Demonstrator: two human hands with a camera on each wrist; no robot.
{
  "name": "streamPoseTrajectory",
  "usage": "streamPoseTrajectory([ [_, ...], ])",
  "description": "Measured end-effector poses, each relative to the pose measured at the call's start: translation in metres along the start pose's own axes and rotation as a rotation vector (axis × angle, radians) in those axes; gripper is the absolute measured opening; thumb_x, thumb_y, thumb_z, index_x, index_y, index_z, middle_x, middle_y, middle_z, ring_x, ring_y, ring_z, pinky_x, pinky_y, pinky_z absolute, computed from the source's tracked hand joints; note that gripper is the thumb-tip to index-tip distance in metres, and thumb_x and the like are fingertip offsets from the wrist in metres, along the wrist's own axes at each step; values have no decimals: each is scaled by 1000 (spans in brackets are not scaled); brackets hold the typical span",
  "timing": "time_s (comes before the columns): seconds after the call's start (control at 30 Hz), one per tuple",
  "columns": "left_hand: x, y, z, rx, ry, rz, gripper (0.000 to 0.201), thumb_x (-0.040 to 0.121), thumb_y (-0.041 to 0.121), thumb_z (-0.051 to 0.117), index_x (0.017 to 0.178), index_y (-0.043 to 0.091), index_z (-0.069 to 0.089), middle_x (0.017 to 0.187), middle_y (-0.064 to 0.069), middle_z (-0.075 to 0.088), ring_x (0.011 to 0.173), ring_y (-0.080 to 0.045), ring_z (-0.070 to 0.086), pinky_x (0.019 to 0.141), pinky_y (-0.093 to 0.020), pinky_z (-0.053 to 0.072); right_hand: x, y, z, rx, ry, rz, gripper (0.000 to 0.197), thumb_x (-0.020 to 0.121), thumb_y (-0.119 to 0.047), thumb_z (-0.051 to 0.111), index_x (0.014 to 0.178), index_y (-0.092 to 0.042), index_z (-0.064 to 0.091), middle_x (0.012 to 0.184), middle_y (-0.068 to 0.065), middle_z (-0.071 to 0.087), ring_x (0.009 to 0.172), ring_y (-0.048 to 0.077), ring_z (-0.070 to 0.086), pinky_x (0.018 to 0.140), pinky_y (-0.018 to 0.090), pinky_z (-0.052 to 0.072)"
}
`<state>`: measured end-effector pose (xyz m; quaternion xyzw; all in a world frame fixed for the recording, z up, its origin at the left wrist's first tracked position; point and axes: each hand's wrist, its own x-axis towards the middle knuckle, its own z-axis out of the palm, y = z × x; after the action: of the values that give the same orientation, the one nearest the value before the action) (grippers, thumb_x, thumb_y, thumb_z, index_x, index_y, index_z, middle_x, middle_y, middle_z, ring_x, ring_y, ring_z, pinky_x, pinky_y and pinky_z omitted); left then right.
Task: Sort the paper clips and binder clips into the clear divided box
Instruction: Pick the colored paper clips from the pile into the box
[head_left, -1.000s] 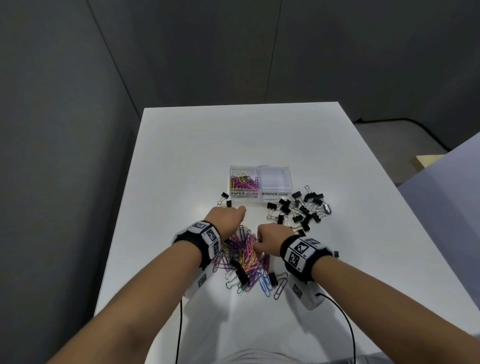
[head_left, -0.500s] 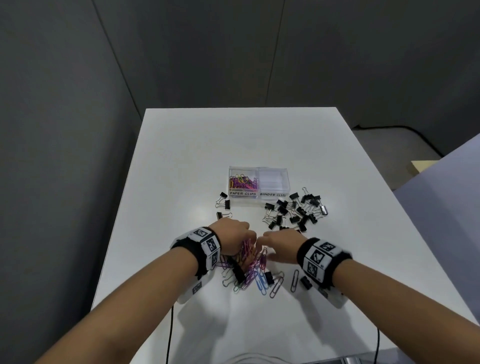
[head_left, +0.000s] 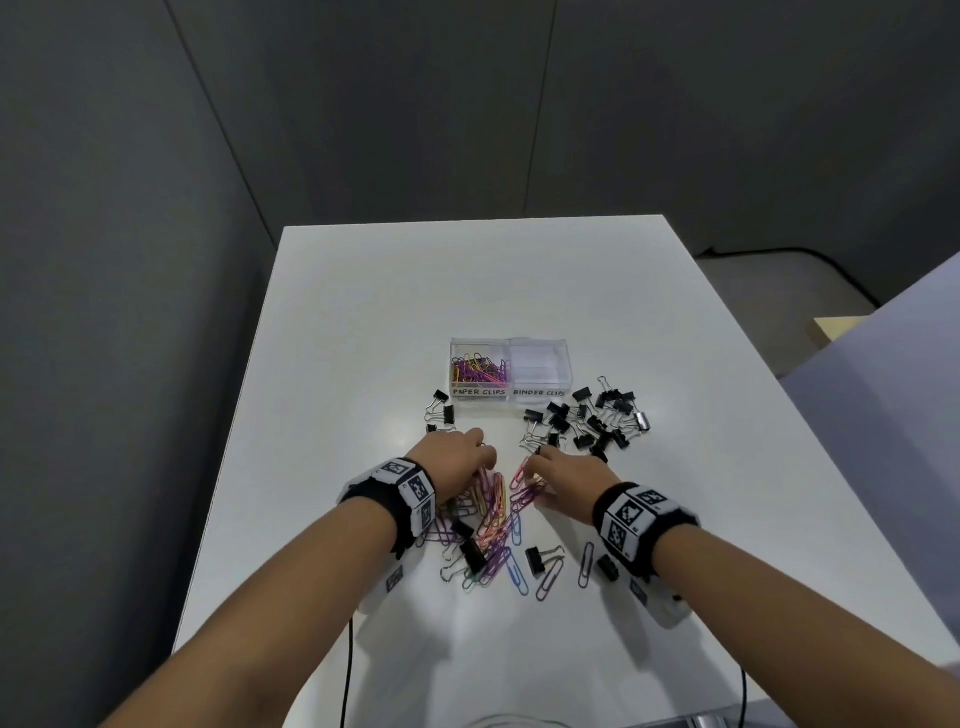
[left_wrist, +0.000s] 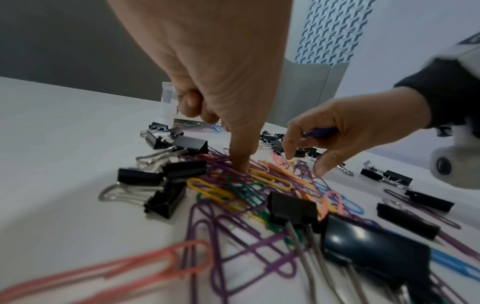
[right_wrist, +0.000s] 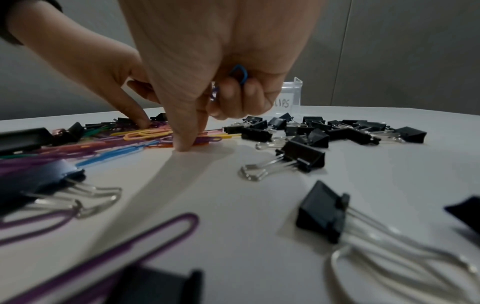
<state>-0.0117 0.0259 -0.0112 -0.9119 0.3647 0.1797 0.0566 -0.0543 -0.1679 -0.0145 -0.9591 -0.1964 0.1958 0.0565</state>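
The clear divided box (head_left: 511, 364) stands mid-table; its left cell holds coloured paper clips (head_left: 478, 368) and its right cell, labelled for binder clips, shows nothing inside. A mixed pile of paper clips (head_left: 493, 514) lies in front. My left hand (head_left: 457, 457) has its thumb pressing on the pile (left_wrist: 241, 164), with the other fingers curled. What they hold is mostly hidden. My right hand (head_left: 561, 475) sets its thumb on the table (right_wrist: 185, 146), and its curled fingers grip blue and purple paper clips (right_wrist: 240, 74).
A cluster of black binder clips (head_left: 587, 421) lies right of the box, and a few more (head_left: 441, 410) lie to its left. Other binder clips (head_left: 535, 558) sit among the paper clips near my wrists. The white table's (head_left: 363, 312) edges run close on both sides.
Both hands stayed over the pile and dropped lower onto it. Their fingertips, together half a second ago, now stand slightly apart.
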Motion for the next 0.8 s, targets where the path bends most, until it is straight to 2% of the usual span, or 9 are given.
streamPoseTrajectory([
  [0.2, 3, -4, -1, 4, 6, -18, 26, 96, 14, 48, 121, 13, 54, 121, -12, 49, 99, -32, 59, 76, -37, 46, 6, 4, 1, 14, 10, 43, 23, 93, -27, 51, 110, -13, 57, 119, 5, 51, 95, 27, 61, 72, 31, 47],
  [0.4, 5, -7, -7, -87, 39, -16, 22, 95, 15, 43, 113, 13, 56, 116, -8, 57, 101, -28, 59, 75, -34, 45, 7, 7, 1, -55, -16, 7, 23, 93, -25, 46, 108, -9, 52, 114, 7, 53, 92, 26, 59, 64, 28, 39],
  [0.47, 6, -8, -9, -138, 48, -39, 20, 96, 15, 42, 111, 14, 55, 112, -7, 60, 104, -27, 57, 78, -35, 45, 8, 5, -2, -45, -20, 8, 23, 92, -24, 46, 109, -10, 51, 112, 7, 56, 93, 26, 59, 67, 30, 42],
  [0.57, 10, -8, -11, -225, 57, -92, 20, 99, 18, 40, 113, 15, 54, 115, -5, 61, 111, -24, 51, 84, -36, 44, 10, 2, -6, -35, -49, 2, 23, 94, -25, 45, 111, -11, 52, 109, 6, 62, 95, 26, 61, 77, 35, 50],
  [0.63, 13, -9, -11, -297, 70, -125, 21, 100, 18, 39, 115, 15, 55, 118, -5, 59, 113, -23, 50, 88, -36, 44, 11, -1, -6, -45, -75, -12, 21, 94, -23, 44, 108, -10, 53, 107, 8, 63, 92, 27, 62, 75, 35, 50],
  [0.73, 12, -14, -11, -385, 96, -141, 24, 99, 7, 38, 117, 12, 53, 118, -8, 52, 106, -26, 55, 87, -34, 44, 11, -3, -4, -58, -101, -1, 20, 93, -20, 41, 105, -9, 52, 107, 9, 60, 87, 25, 59, 69, 33, 46],
  [0.8, 10, -18, -13, -431, 104, -156, 24, 98, 3, 37, 115, 11, 51, 116, -8, 48, 95, -30, 59, 83, -35, 46, 12, -2, -5, -16, -88, 49, 21, 95, -22, 38, 105, -9, 50, 105, 9, 60, 77, 22, 53, 65, 31, 43],
])
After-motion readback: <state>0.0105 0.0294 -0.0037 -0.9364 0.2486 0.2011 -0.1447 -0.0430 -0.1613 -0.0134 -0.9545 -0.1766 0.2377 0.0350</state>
